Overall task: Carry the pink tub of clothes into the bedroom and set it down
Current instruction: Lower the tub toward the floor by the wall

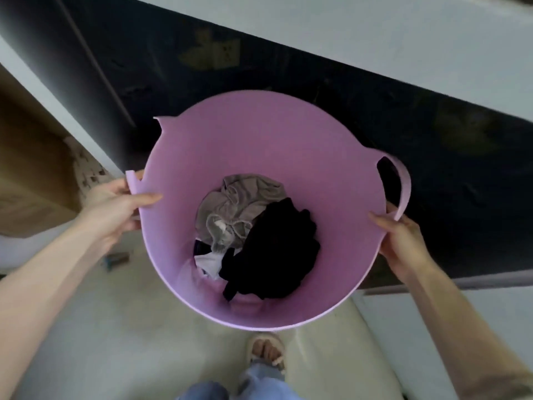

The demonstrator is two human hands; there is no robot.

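The pink tub (259, 145) fills the middle of the head view, held above the floor and seen from straight overhead. At its bottom lie the clothes: a grey garment (236, 203), a black one (277, 249) and a scrap of white cloth (209, 262). My left hand (115, 206) grips the tub's left rim, thumb inside, just below the left handle. My right hand (403, 241) grips the right rim just below the looped right handle (402, 186).
A dark wall panel (317, 82) with a socket runs across behind the tub. A brown cardboard box (31, 168) stands at the left. Pale floor (115, 327) lies below, with my sandalled foot (266, 350) and a small object (116, 259) at left.
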